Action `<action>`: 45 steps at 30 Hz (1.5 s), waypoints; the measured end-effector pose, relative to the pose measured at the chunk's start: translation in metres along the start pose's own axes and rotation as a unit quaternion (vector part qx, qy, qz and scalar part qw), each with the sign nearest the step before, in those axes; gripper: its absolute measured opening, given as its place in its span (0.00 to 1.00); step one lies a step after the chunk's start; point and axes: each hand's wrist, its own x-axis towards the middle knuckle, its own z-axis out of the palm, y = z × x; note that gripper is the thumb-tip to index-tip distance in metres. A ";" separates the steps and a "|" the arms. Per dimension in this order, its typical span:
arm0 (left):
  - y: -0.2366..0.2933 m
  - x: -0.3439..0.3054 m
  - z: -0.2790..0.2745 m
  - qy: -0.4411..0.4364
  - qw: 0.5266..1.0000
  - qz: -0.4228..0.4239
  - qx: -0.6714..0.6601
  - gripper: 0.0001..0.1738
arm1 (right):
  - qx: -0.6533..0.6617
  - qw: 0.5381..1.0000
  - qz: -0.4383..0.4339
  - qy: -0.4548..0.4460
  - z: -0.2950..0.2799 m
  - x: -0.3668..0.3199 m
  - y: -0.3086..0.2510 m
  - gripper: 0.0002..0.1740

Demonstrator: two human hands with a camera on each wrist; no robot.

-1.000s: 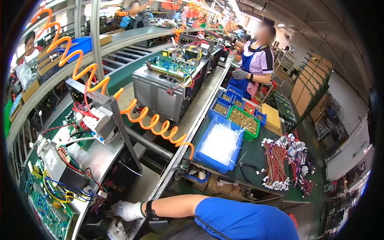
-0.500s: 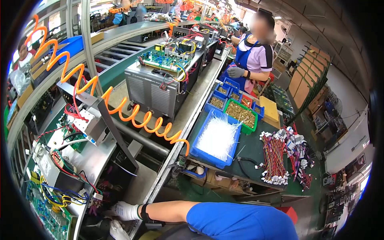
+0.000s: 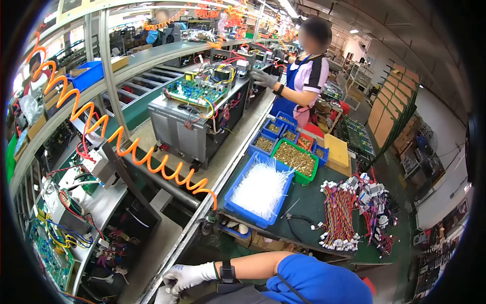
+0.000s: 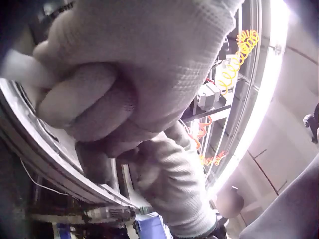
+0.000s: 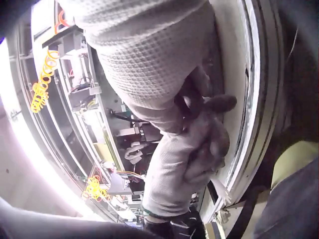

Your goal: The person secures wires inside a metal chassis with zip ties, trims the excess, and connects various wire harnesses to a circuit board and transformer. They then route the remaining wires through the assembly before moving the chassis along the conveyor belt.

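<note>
Both hands wear whitish knit gloves and meet low in the head view, the right hand [image 3: 190,277] against the left hand [image 3: 166,295]. Curled fingers of the left hand [image 4: 134,64] grip a pale bundle [image 4: 27,69] in the left wrist view. From the right wrist view, thin white strips [image 5: 219,191] stick out of that same fist. The right hand [image 5: 144,64] has its fingertips at the left hand's thumb and fingers; whether they pinch anything is hidden.
A metal rail [image 3: 177,240] runs beside the hands. Beyond it stand an open chassis with wiring [image 3: 109,202] and a grey unit [image 3: 179,126]. A blue bin of white strips [image 3: 258,190], a green bin [image 3: 296,159] and cable bundles [image 3: 340,215] lie on the bench. Another person stands behind.
Both hands have come away from the dark area beside the chassis, rightward to the rail. The view has shifted, and the other person's gloved hand has risen toward the units.
</note>
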 end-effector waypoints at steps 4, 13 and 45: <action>0.008 -0.007 0.006 -0.116 0.944 -0.086 -0.297 0.12 | 0.051 0.997 0.056 -0.029 -0.028 -0.026 0.000 0.17; 0.054 -0.002 0.010 0.151 0.988 0.001 0.031 0.14 | 0.188 0.975 0.018 0.114 -0.035 -0.025 0.031 0.11; -0.134 0.059 -0.074 0.423 0.672 0.062 -0.605 0.04 | -0.014 0.982 0.172 0.081 0.015 0.178 0.049 0.13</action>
